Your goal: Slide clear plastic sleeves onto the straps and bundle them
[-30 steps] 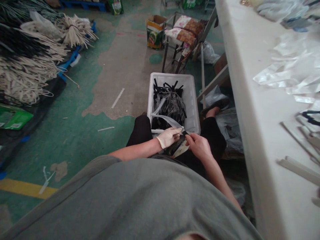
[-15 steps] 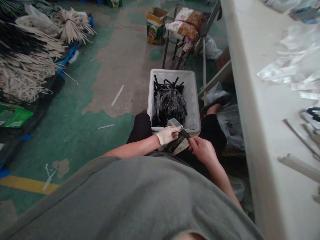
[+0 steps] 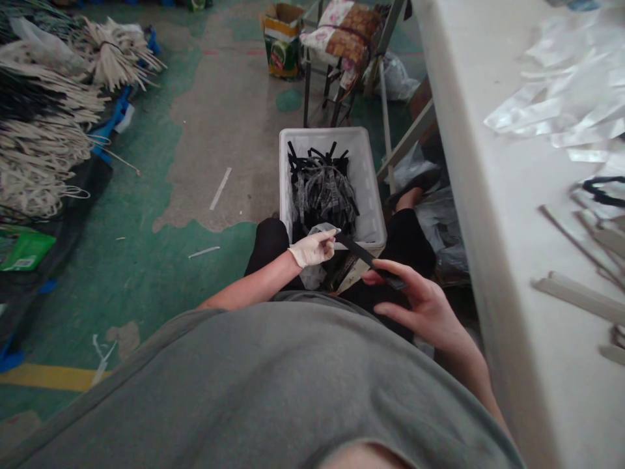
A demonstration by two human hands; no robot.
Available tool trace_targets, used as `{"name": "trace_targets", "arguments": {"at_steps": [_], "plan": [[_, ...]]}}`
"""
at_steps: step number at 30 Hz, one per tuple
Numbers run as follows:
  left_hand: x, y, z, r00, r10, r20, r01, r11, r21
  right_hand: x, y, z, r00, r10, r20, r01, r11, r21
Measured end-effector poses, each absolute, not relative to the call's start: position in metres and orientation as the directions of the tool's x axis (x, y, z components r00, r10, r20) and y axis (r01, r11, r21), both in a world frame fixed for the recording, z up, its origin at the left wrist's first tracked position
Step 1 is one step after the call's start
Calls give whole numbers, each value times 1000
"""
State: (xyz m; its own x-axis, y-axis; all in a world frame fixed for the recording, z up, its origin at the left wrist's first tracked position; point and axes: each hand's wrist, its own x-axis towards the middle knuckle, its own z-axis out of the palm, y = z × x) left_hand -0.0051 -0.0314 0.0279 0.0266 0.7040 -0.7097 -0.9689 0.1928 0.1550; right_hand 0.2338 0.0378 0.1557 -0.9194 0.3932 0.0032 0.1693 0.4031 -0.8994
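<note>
A flat black strip [image 3: 359, 249] stretches between my hands over the near edge of a white bin [image 3: 374, 189]. My gloved left hand [image 3: 315, 249] pinches the strip's upper left end, with clear plastic film [image 3: 312, 277] around and below its fingers. At the strip's lower right end is my bare right hand [image 3: 407, 293], its thumb spread away and its fingers against the strip; the strip is not gripped between thumb and fingers. Inside the bin lies a heap of black strips [image 3: 325, 189], some wrapped in clear plastic.
A white table [image 3: 463, 163] runs along the right, bearing clear plastic pieces [image 3: 566, 85] and grey strips [image 3: 581, 296]. Beyond the bin are a cushioned stool [image 3: 342, 32] and a cardboard box [image 3: 283, 42]. Bundles of pale cords [image 3: 49, 150] lie at the left.
My right hand has moved right and down along the black strip and its thumb has spread. More of the strip shows between my hands. The view has shifted slightly.
</note>
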Motion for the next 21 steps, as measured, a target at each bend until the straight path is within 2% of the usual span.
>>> {"name": "trace_targets", "arguments": {"at_steps": [3, 5, 9, 11, 16, 19, 21], "plan": [[-1, -32, 32, 75, 701, -709, -968, 221, 117, 230, 37, 152, -828, 495, 264, 197, 696, -690], [2, -33, 37, 96, 709, -698, -966, 235, 105, 226, 39, 147, -785, 484, 387, 211, 796, -567], [13, -33, 46, 151, 729, -667, -944, 307, 123, 212, 45, 128, -822, 389, 415, 165, 861, -482], [19, -34, 48, 176, 746, -642, -927, 345, 147, 201, 48, 114, -842, 372, 391, 145, 853, -501], [23, -38, 45, 254, 818, -516, -888, 409, 211, 177, 56, 87, -826, 456, 330, 115, 711, -694], [14, -40, 40, 372, 793, -483, -837, 511, 194, 181, 57, 100, -782, 581, 224, 238, 611, -755], [6, -37, 31, 360, 764, -536, -851, 504, 147, 193, 54, 120, -758, 637, 139, 292, 522, -801]]}}
